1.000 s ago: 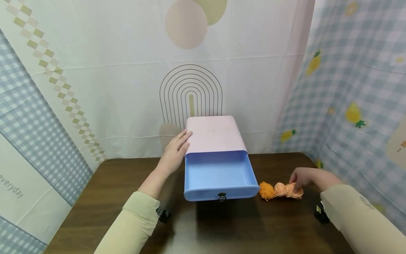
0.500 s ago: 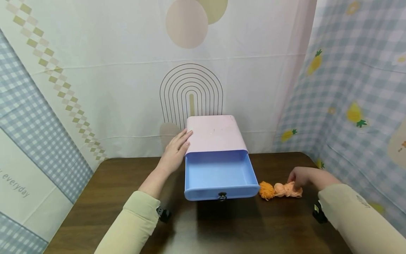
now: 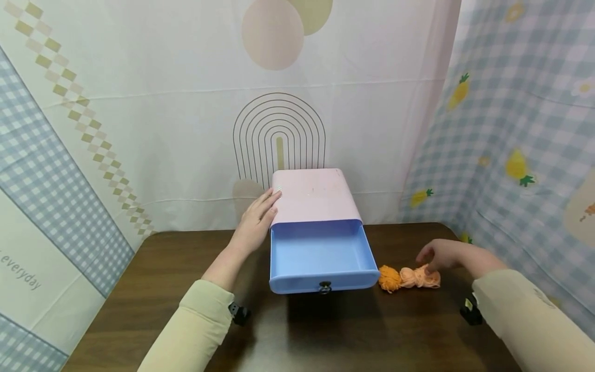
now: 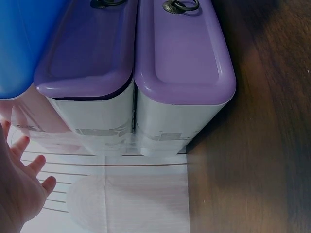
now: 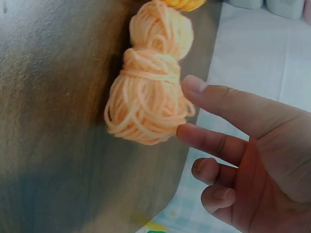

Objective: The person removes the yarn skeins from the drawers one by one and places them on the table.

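My left hand (image 3: 253, 225) rests against the left side of a pink drawer box (image 3: 313, 194), fingertips on its top edge. The box's blue drawer (image 3: 321, 250) is pulled out, with nothing inside. On the table to its right lie an orange yarn ball (image 3: 390, 279) and a peach yarn bundle (image 3: 420, 277), side by side. My right hand (image 3: 443, 256) hovers over the bundle's right end. In the right wrist view, its thumb and forefinger stand apart at the end of the peach yarn (image 5: 150, 102), not closed round it. Whether the fingertips touch it I cannot tell.
In the left wrist view, two purple drawer fronts (image 4: 182, 58) with ring pulls belong to white drawer boxes beneath the blue drawer (image 4: 22, 43). A brown wooden table (image 3: 186, 310) carries everything. Patterned cloth (image 3: 195, 129) hangs behind and at both sides.
My right hand has lifted slightly off the peach yarn, and its fingers have spread apart. My left hand, the drawer and both yarn pieces look unmoved.
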`<state>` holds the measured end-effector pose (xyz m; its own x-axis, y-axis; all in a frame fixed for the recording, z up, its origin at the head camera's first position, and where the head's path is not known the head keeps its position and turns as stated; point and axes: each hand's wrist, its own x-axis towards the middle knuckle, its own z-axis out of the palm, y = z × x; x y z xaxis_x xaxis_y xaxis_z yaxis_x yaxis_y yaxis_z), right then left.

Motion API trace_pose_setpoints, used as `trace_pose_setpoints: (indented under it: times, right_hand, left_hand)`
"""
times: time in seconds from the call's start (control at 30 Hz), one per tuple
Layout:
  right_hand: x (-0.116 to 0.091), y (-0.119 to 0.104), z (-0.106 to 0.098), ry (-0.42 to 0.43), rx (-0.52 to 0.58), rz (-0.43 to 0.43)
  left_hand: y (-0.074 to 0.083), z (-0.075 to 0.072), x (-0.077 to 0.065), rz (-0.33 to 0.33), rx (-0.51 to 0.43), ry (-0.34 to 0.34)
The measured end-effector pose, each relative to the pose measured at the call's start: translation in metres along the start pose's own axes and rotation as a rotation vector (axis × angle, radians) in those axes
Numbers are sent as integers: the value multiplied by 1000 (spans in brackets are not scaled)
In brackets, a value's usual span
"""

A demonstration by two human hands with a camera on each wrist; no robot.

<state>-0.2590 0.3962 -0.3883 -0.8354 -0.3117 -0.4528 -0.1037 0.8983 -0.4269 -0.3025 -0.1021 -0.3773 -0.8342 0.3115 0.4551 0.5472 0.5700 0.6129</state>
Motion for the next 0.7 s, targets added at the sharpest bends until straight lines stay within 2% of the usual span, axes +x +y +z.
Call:
trace_pose_setpoints:
  times: [0.17, 0.37, 0.7]
  right_hand:
    - [-4, -4, -1, 45, -10, -28]
    - [-12, -9, 2, 77, 13, -115]
    - [-32, -25, 27, 121, 141, -199]
  left_hand:
    - [0, 0, 0, 5, -1, 3]
    - [-1, 0, 0, 1, -5, -1]
    - [-2, 0, 1, 3, 11, 1]
